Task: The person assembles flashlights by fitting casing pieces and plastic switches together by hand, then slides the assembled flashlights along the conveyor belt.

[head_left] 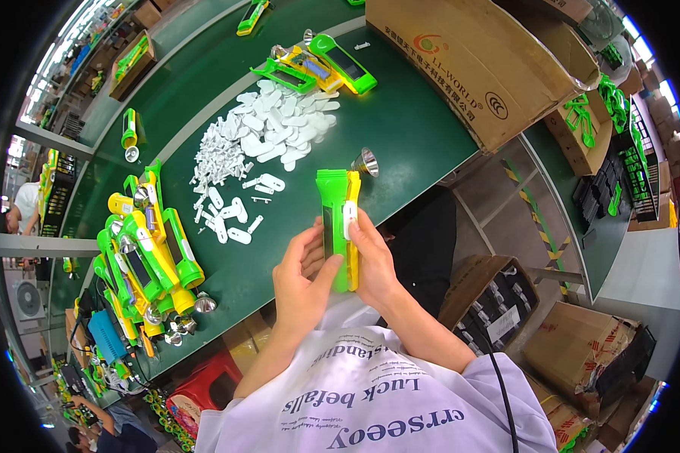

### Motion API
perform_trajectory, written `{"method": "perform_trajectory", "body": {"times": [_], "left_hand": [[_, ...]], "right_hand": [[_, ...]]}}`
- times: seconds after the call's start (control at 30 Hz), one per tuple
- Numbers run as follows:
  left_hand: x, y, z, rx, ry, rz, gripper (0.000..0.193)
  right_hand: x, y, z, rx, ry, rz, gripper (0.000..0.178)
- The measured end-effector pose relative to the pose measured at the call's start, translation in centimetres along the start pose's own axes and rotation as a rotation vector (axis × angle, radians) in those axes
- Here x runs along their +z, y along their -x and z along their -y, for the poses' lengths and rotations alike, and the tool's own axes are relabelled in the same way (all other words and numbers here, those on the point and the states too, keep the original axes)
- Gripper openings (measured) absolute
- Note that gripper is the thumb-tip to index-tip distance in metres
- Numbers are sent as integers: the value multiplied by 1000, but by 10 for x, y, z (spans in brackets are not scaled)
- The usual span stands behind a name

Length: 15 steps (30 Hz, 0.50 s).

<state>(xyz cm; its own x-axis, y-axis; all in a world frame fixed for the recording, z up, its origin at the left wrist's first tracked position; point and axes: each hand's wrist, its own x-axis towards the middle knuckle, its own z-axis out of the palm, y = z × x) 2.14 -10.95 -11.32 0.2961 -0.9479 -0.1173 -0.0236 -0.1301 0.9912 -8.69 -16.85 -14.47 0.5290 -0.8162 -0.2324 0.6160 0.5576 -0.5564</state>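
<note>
Flashlight housing (338, 226), green on its left half and yellow on its right, sits upright between my two hands just off the near edge of the green table (400, 128), above my lap. I hold it there, as I judge it, so that the switch face points up at my eyes.

Working left to right:

1. At the far left of the table lies a heap of assembled green and yellow flashlights (147, 253), with loose silver reflector cups (204, 303) at its near end. They appear grouped apart from the loose parts, within my left arm's reach.
2. Right of that, a spread of small white plastic pieces (268, 132) covers the table centre, well apart from the housing but straight ahead of me, probably for easy picking.
3. My left hand (302, 279) is curled part way, thumb across the green side, steadying the housing from the left.
4. My right hand (374, 260) wraps the yellow side, fingers closed behind it, thumb pressing by a white slider (349, 215) on the front.
5. One silver reflector (366, 161) lies on the table just beyond the housing's top.
6. A large cardboard box (468, 60) fills the far right.
</note>
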Motion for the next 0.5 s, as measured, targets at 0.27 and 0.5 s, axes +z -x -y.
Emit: {"method": "perform_trajectory", "body": {"times": [0.27,0.5], "left_hand": [[1,0,-1,-33,-19,7,48],[-6,-4,1,-75,-32,56,63]], "right_hand": [[-8,-1,-5,-1,49,-55,44],[-4,7,-3,23,60,-34,47]]}}
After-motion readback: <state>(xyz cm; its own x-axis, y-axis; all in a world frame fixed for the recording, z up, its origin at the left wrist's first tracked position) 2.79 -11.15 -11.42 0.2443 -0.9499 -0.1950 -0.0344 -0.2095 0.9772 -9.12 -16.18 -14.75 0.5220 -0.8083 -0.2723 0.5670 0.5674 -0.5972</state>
